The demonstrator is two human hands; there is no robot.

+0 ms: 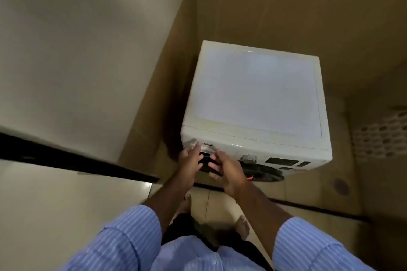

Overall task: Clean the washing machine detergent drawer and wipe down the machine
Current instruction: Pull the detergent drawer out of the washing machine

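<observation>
Both hands at the front of the white washing machine (255,103)

The detergent drawer (208,148) sits at the machine's front upper left corner, left of the round dial (249,158). The left hand (189,160) reaches to the drawer front, fingers straight and apart, tips touching it. The right hand (224,171) hovers just right of it, fingers loosely spread, holding nothing.

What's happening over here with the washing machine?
A person in a blue striped shirt stands at a white front-loading washing machine in a corner. Both hands reach to the detergent drawer at the panel's left end: the left hand touches its front, the right hand hovers just beside it. No cloth is visible.
</observation>
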